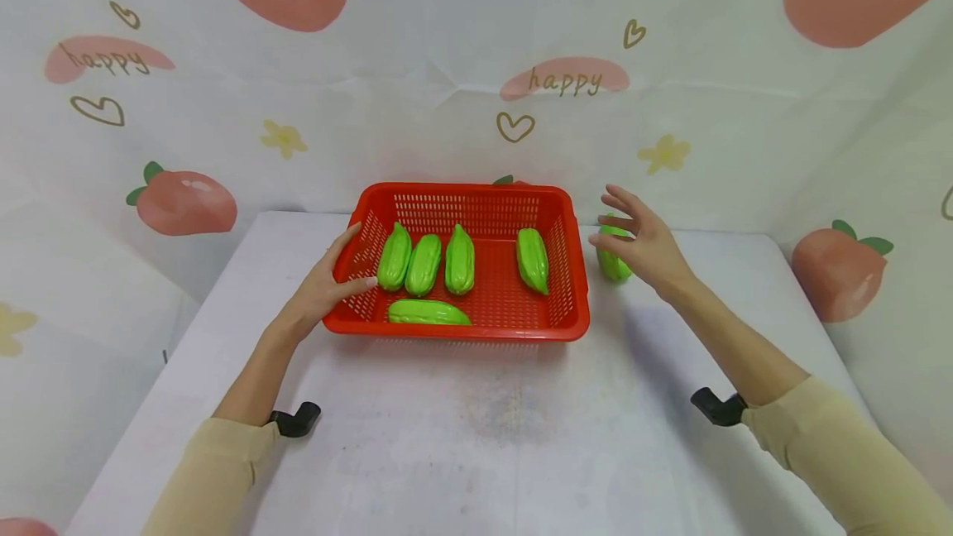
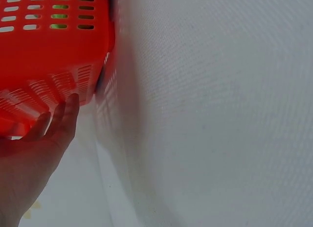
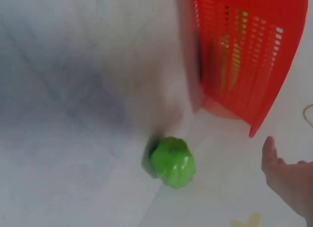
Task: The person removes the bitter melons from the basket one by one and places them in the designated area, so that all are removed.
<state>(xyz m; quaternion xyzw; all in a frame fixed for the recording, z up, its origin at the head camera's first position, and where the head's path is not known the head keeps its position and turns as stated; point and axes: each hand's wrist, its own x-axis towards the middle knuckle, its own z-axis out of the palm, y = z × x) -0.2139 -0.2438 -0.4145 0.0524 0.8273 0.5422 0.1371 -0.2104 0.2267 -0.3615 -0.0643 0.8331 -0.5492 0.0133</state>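
Note:
A red plastic basket (image 1: 476,332) with slotted walls stands on the table. Inside lie several shiny, light-green ribbed gourds (image 1: 423,265) that look like bitter melons. My left hand (image 1: 318,292) holds the basket's left side, its thumb over the rim and its fingers along the outer wall. In the left wrist view, those fingers (image 2: 61,117) lie against the slotted wall. Another ribbed gourd (image 1: 615,265) sits on the table just right of the basket. Over it hovers my right hand (image 1: 646,242), fingers spread and holding nothing. The right wrist view shows this gourd (image 3: 173,162) apart from the hand.
The white-covered table (image 1: 462,445) extends in front of the basket. Behind it hangs a pale cloth (image 1: 417,131) printed with fruit, hearts and flowers. Dark wrist mounts sit on the left wrist (image 1: 296,420) and the right wrist (image 1: 718,407).

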